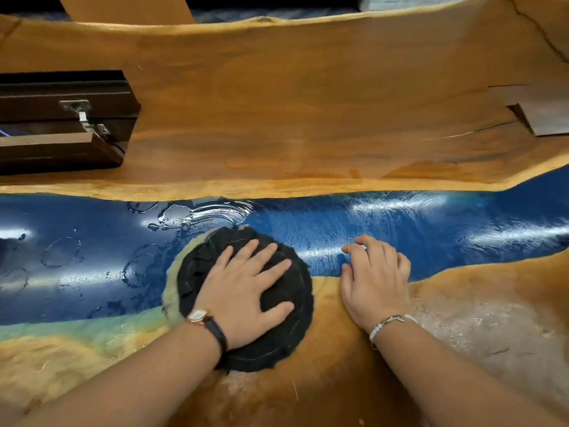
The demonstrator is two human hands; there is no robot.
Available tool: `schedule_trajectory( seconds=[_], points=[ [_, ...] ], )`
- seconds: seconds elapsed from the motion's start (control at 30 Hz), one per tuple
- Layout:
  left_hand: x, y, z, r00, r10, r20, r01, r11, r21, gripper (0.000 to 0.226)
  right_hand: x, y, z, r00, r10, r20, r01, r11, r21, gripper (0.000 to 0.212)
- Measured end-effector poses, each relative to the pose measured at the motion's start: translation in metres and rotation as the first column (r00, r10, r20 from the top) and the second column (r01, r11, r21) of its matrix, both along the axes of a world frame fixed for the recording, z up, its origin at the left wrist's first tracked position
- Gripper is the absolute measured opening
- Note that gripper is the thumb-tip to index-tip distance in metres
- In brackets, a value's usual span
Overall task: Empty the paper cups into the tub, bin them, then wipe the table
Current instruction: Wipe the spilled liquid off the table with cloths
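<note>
The left hand (pixel 246 291) lies flat, fingers spread wide, pressing on one round black cloth (pixel 277 343). The cloth sits half on the blue strip and half on the near wood of the table (pixel 308 103). The right hand (pixel 375 282) holds nothing (fingers loosely bent, tips touching the wet blue surface just beside the cloth). Several water rings (pixel 61 251) mark the strip to the left. One dark wooden box (pixel 55 124) stands far left.

Dark brown wooden box (pixel 61 124) far left, cut off by frame edge. Silver metal hinge (pixel 83 115) on its top, front lid section tilted. Dark brown flat block (pixel 545 114) far right, also cut off by edge. Tan wooden panel (pixel 126 9) top left, at frame top. Box and block well apart.
</note>
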State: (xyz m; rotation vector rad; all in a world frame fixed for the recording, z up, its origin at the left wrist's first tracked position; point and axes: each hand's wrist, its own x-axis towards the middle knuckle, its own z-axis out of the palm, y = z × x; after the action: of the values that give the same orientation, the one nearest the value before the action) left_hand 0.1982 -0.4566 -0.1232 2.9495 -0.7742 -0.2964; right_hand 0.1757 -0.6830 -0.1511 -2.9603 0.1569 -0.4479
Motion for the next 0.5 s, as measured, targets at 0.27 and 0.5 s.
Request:
schedule_trajectory(
  seconds=[0.27,0.5],
  points=[
    [0.099,0.017,-0.004,0.843,0.537,0.038,-0.538,0.843,0.022,0.071,0.001,0.0,-0.002,0.999,0.006,0.04,-0.006,1.0,-0.007,0.031],
    [0.14,-0.041,-0.001,0.754,0.656,-0.02,-0.656,0.755,0.005,0.073,0.001,0.0,-0.003,0.998,0.011,0.054,-0.011,1.0,-0.009,0.031]
  ],
)
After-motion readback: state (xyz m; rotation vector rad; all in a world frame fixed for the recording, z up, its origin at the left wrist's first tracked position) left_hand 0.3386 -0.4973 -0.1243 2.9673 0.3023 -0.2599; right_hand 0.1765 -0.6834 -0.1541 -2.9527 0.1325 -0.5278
